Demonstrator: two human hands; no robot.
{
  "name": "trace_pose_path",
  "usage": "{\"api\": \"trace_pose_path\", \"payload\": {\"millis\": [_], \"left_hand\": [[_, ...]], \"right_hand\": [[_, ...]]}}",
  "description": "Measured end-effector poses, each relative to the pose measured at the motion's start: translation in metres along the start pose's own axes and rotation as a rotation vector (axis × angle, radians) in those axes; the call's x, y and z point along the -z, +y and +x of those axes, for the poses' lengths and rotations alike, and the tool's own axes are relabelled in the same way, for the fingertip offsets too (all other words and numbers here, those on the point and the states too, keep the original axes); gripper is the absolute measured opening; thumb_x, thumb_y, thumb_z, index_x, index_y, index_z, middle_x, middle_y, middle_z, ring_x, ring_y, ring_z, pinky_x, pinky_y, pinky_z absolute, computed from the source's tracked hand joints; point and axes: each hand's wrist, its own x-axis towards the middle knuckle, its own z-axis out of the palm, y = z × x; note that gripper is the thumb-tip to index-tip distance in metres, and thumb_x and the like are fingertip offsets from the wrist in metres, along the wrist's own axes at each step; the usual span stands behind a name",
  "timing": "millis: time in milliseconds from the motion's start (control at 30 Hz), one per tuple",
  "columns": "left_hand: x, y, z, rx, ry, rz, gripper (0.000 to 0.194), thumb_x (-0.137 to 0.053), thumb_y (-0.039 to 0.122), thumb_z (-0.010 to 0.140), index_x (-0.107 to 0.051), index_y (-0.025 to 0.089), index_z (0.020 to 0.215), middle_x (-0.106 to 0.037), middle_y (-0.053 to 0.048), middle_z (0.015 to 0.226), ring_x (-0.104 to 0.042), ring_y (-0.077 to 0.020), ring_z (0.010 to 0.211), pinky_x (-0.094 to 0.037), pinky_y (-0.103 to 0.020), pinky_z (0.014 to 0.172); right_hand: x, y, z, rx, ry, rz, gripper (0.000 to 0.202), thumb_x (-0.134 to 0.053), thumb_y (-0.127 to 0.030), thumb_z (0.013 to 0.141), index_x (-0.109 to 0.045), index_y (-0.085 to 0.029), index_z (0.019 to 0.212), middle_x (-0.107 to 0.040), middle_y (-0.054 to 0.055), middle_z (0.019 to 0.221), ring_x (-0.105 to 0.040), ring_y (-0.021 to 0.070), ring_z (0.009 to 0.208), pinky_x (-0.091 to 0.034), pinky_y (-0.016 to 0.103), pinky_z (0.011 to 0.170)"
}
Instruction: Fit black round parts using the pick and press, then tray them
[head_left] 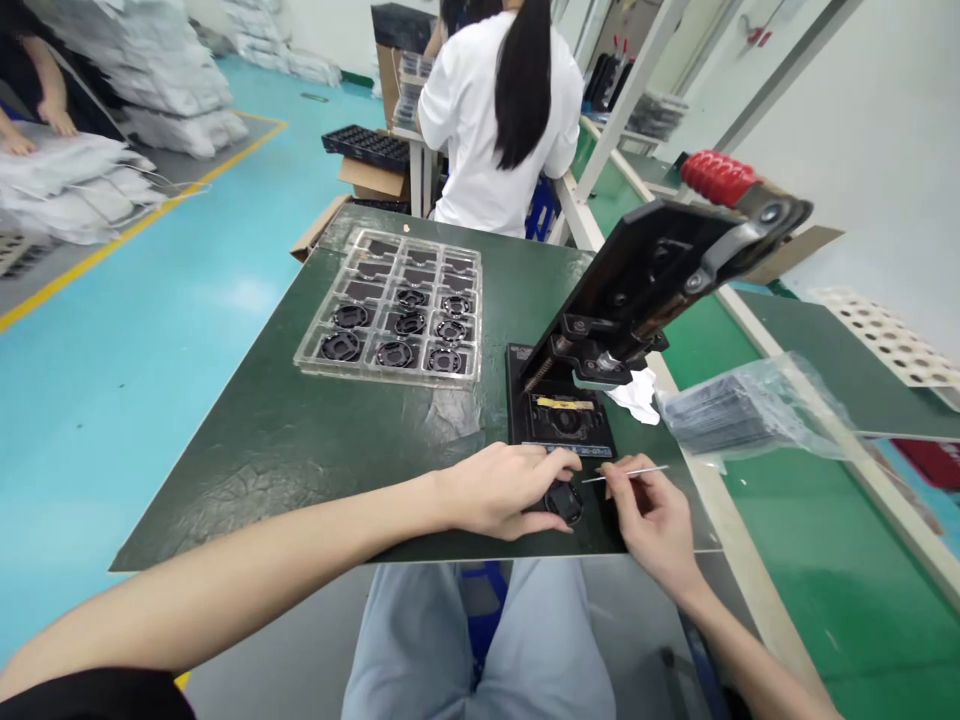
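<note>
Near the table's front edge, my left hand point(517, 490) grips a round black plastic part point(564, 502) between thumb and fingers. To its right, my right hand point(652, 515) pinches a thin metal pick point(626, 473), whose tip points left toward the part. The tip looks close to the part; whether they touch I cannot tell. Just behind both hands stands a black hand press point(600, 330) with a red grip point(720, 178) on its lever. A yellow strip point(564, 404) lies across the fixture on its base.
A clear plastic tray point(384, 377) at the left back holds several round black parts. Right of the press are a white cloth point(637, 396) and a plastic bag of dark flat pieces point(727, 410). Beyond the table is a person in white point(495, 120). A green conveyor point(817, 530) runs along the right.
</note>
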Motion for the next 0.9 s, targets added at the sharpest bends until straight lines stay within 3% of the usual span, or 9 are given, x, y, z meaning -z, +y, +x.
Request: {"api": "trace_pose_path", "payload": {"millis": [133, 300, 500, 900], "left_hand": [[0.002, 0.001, -0.001, -0.015, -0.008, 0.049, 0.052, -0.071, 0.044, 0.095, -0.043, 0.016, 0.129, -0.072, -0.012, 0.122, -0.072, -0.0284, 0.111, -0.058, -0.037, 0.085], [0.004, 0.002, 0.0, -0.043, -0.018, 0.131, 0.053, -0.067, 0.047, 0.097, -0.043, 0.013, 0.131, -0.071, -0.014, 0.121, -0.073, -0.0303, 0.105, -0.058, -0.039, 0.079], [0.001, 0.0, 0.001, -0.081, 0.021, 0.134, 0.05, -0.065, 0.047, 0.099, -0.045, 0.012, 0.128, -0.07, -0.014, 0.119, -0.072, -0.0291, 0.106, -0.056, -0.038, 0.089], [-0.003, -0.002, 0.0, -0.112, 0.035, 0.099, 0.047, -0.066, 0.041, 0.099, -0.046, 0.011, 0.128, -0.069, -0.016, 0.119, -0.071, -0.029, 0.106, -0.056, -0.039, 0.09]], "right_hand": [[0.003, 0.002, 0.001, 0.002, -0.031, -0.003, 0.034, -0.059, -0.032, 0.105, -0.054, -0.018, 0.074, -0.053, 0.001, 0.068, -0.051, 0.0111, 0.059, -0.043, 0.019, 0.053], [0.002, 0.003, -0.007, 0.046, -0.056, 0.019, 0.031, -0.06, -0.019, 0.102, -0.049, -0.018, 0.073, -0.047, -0.002, 0.066, -0.045, 0.0101, 0.058, -0.038, 0.021, 0.054], [0.001, 0.003, -0.009, 0.132, -0.092, 0.026, 0.026, -0.062, -0.011, 0.098, -0.05, -0.018, 0.075, -0.049, -0.002, 0.066, -0.047, 0.0105, 0.06, -0.039, 0.023, 0.056], [-0.001, 0.001, -0.008, 0.261, -0.126, -0.092, 0.024, -0.061, -0.007, 0.096, -0.051, -0.018, 0.077, -0.052, -0.001, 0.066, -0.05, 0.0117, 0.06, -0.041, 0.025, 0.055]]}}
